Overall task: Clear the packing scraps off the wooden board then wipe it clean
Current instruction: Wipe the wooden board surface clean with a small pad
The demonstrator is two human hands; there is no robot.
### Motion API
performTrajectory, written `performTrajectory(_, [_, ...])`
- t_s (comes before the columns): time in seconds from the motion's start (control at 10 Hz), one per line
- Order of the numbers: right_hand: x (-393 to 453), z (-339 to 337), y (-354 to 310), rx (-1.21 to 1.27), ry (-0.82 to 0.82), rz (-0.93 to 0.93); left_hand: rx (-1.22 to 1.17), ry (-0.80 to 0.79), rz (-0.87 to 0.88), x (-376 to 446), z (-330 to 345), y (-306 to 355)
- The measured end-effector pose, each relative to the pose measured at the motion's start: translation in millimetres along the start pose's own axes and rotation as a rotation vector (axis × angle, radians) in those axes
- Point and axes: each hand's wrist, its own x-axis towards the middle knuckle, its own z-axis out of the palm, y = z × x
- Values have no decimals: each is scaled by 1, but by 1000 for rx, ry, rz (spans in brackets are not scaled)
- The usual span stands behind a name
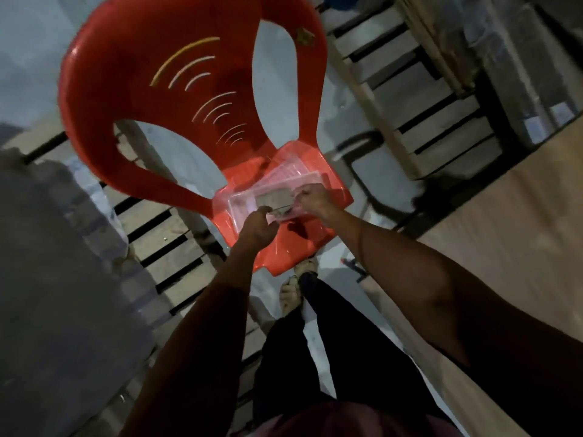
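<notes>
From my head camera I look down on a pale floor [28,42] with slatted wooden pallets [426,121] on both sides and a light wooden board [504,234] at the right edge. A red plastic chair [132,99] stands in front of me, its backrest toward the top of the view. On its seat lies a clear plastic tray [239,197], tilted across the seat, with clear packing film around it. My left hand [257,230] has its fingers curled onto the tray's near edge, pinching it. My right hand [314,198] is closed on the tray's right side, and a greyish flat scrap [274,200] sits between my two hands inside the tray. Below my arms I see dark trousers [331,357] and sandalled feet [291,294] on the floor, just beside the chair's front edge.
</notes>
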Motion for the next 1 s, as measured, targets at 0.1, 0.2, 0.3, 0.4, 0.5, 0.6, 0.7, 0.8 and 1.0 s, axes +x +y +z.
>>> performTrajectory(0.1, [41,17,7,-77,-7,28,45,-7,-59,38,16,-14])
performTrajectory(0.2, [73,34,9,-157,-6,26,100,-19,-98,66,30,-31])
performTrajectory(0.3, [90,47,11,-145,-100,58,105,-44,-77,85,37,-40])
performTrajectory(0.4, [97,53,13,-185,-128,69,15,-50,-139,97,38,-43])
performTrajectory(0.5, [89,56,22,-113,-115,130,-80,-12,-193,98,38,-49])
performTrajectory(0.6, [95,49,30,-60,-168,193,-124,6,-180,94,33,-46])
performTrajectory(0.7, [92,52,28,-95,-62,125,-178,21,-141,81,26,-37])
performTrajectory(0.8, [80,64,28,6,48,102,-258,47,-136,53,20,-34])
performTrajectory(1.0, [-36,40,1,509,168,-37,-602,207,-34,-26,9,-4])
